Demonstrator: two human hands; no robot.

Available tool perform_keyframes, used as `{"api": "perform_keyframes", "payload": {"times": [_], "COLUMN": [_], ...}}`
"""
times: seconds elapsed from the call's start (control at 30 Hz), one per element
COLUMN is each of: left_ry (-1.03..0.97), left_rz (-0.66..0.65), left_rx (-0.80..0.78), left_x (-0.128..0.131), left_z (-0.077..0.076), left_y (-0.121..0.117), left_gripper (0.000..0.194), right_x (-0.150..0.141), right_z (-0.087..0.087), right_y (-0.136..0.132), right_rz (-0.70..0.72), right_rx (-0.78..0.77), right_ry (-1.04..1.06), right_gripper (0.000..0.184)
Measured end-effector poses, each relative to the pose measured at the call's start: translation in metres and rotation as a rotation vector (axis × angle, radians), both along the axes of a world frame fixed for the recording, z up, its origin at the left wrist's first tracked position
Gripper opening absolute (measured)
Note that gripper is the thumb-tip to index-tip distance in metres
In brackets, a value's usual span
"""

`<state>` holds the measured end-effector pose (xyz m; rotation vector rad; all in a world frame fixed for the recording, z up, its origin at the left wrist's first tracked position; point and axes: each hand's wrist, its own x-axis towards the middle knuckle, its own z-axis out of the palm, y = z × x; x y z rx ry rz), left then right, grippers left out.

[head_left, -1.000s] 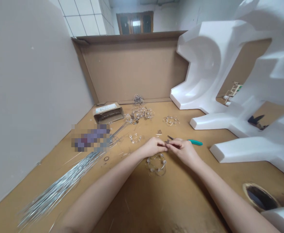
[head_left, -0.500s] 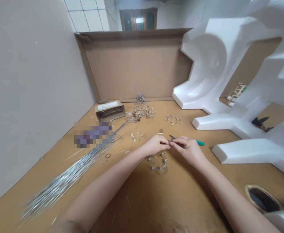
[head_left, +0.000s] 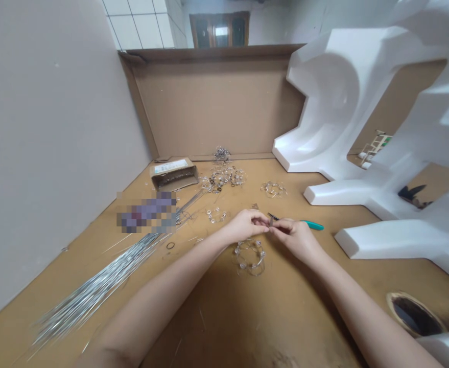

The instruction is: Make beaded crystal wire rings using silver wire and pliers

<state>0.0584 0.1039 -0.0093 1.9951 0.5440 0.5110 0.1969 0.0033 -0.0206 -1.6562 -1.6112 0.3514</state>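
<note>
On my feed this looks like a small craft workshop: from the view's centre I see metal wires (head_left: 101,282) at eight o'clock, teal-handled pliers (head_left: 313,225) at four, a beaded wire ring (head_left: 262,253) at five, and a tiled wall (head_left: 122,31) at eleven.

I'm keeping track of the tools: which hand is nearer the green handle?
Right. The right hand is just left of the green handle, with the handle showing beyond it; the left hand is farther left, on the right hand's other side.
</note>
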Motion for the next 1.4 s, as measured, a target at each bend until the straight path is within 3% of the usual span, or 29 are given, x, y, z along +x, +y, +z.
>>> {"api": "perform_keyframes", "payload": {"times": [0.33,0.63,1.07,1.4], "left_ry": [-0.135,-0.279,-0.377,-0.373], "left_rz": [-0.012,0.006,0.154,0.108], "left_rx": [-0.160,-0.152,-0.491,-0.509], "left_x": [0.003,0.001,0.003,0.003], "left_z": [-0.006,0.013,0.022,0.022], "left_y": [0.000,-0.013,-0.020,-0.020], "left_gripper": [0.009,0.012,0.015,0.018], "right_x": [-0.003,-0.005,-0.007,-0.010], "right_z": [-0.003,0.012,0.017,0.020], "right_y": [0.002,-0.005,-0.008,-0.010], "right_rz": [0.036,0.061,0.037,0.035], "right_rx": [-0.130,-0.192,-0.215,-0.184], "right_ry": [0.268,0.535,0.548,0.524], "right_gripper": [0.022,0.028,0.027,0.027]}}
